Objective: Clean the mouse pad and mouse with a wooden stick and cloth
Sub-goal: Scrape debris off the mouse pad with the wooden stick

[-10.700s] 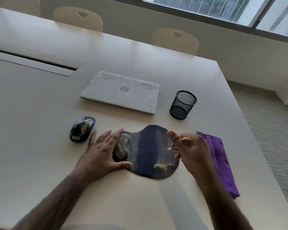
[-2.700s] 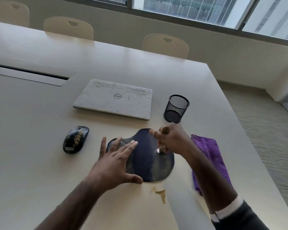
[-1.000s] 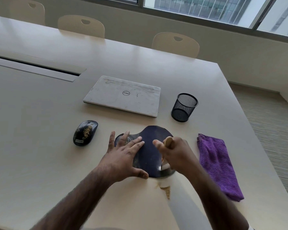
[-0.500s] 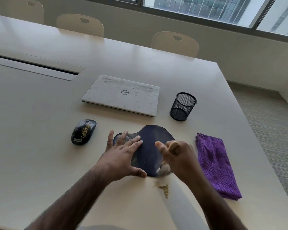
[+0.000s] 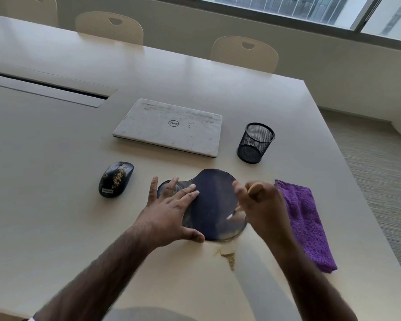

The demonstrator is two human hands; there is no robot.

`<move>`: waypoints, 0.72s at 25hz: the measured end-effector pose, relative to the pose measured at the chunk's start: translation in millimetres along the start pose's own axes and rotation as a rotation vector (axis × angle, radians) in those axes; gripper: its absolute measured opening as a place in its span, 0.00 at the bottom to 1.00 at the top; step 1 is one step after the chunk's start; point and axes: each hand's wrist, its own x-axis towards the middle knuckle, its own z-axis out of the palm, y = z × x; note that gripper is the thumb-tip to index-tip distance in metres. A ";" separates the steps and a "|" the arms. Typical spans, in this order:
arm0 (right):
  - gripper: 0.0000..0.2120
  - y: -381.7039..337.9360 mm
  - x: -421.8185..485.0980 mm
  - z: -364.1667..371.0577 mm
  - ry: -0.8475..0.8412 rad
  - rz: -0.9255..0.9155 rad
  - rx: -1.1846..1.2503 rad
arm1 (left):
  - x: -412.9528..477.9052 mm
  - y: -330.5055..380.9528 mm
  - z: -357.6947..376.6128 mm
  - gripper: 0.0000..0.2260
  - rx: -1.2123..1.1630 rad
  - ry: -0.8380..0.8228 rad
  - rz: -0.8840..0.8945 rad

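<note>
Head | left hand [image 5: 169,214] spread on mouse pad [image 5: 211,195] | right hand [image 5: 262,205] grips wooden stick [image 5: 255,188] near pad's right edge | cloth [image 5: 306,218] beside

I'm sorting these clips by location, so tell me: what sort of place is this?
Most likely an office meeting room: a long pale table with a cable slot, matching chairs tucked along the far side, a closed laptop, and a wide window facing another building.
</note>
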 end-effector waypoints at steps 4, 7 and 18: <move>0.22 11.7 39.1 4.0 0.091 0.117 0.043 | -1.4 0.7 -1.1 0.52 -0.012 0.005 -0.003; 0.27 17.4 26.7 7.6 -0.030 0.210 0.037 | -1.8 0.2 -0.2 0.52 -0.012 0.012 -0.005; 0.21 2.5 39.0 -16.0 -0.169 0.338 0.208 | -2.6 1.1 0.2 0.52 -0.022 0.025 -0.010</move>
